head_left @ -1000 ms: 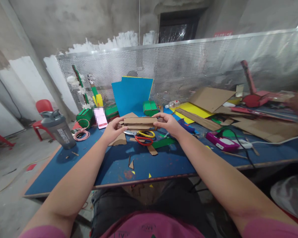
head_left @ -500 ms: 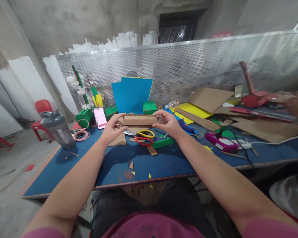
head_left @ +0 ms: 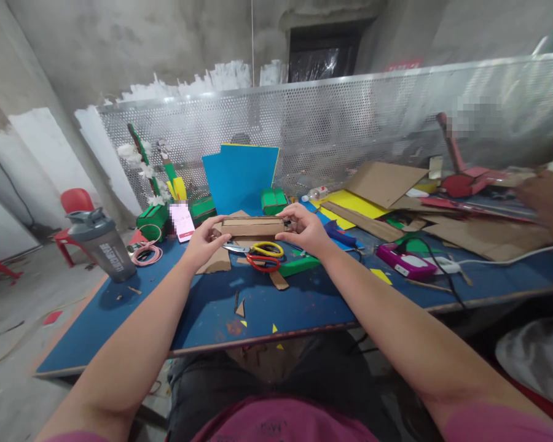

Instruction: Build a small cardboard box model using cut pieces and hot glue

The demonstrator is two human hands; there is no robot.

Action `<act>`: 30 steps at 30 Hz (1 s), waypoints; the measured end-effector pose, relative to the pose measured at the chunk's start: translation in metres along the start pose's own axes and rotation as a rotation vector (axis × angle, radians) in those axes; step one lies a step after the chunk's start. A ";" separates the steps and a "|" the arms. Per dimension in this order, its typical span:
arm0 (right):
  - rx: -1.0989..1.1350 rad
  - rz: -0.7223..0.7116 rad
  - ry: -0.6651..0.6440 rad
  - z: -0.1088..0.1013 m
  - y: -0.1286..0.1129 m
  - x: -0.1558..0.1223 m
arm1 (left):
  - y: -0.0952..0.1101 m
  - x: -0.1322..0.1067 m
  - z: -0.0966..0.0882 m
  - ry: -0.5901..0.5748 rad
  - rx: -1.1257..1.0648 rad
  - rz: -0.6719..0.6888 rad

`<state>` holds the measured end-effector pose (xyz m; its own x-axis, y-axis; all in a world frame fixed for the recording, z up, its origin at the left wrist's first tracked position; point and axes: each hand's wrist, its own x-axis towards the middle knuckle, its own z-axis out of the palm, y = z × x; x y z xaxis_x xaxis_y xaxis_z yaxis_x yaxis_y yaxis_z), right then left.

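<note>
I hold a long brown cardboard piece (head_left: 252, 227) level above the blue table (head_left: 304, 301), one hand at each end. My left hand (head_left: 204, 241) grips its left end with curled fingers. My right hand (head_left: 304, 228) grips its right end, fingers bent over the top edge. Just below the piece lie yellow-handled scissors (head_left: 268, 248) and red-handled scissors (head_left: 262, 263) on cardboard scraps (head_left: 217, 261).
A grey shaker bottle (head_left: 100, 244) stands at the left. Blue sheets (head_left: 240, 178) and green boxes (head_left: 273, 201) lean by the perforated metal screen (head_left: 350, 129). Cardboard sheets (head_left: 483, 236), a pink device (head_left: 405, 260) with cables and another person's hand (head_left: 546, 199) are at the right.
Both hands have lifted the cardboard piece slightly up and away from me. My left hand has closed on its end again. The view has shifted a little.
</note>
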<state>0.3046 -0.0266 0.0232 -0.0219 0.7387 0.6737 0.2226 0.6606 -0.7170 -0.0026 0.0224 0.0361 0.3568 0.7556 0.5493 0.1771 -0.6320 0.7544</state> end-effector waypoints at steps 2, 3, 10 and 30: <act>-0.044 -0.025 -0.007 0.000 -0.001 0.000 | -0.003 0.001 -0.003 -0.034 0.031 -0.044; -0.066 -0.045 -0.015 0.001 -0.002 0.000 | -0.004 0.001 -0.004 -0.059 0.058 -0.069; -0.231 -0.294 -0.066 0.008 -0.017 -0.004 | -0.012 -0.001 -0.003 -0.216 0.141 -0.136; -0.237 -0.521 -0.111 0.022 -0.044 -0.016 | -0.020 -0.002 0.012 -0.314 0.169 -0.140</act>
<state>0.2739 -0.0642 0.0401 -0.2861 0.3425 0.8949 0.3668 0.9020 -0.2279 0.0043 0.0318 0.0156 0.5773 0.7639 0.2884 0.3838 -0.5656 0.7299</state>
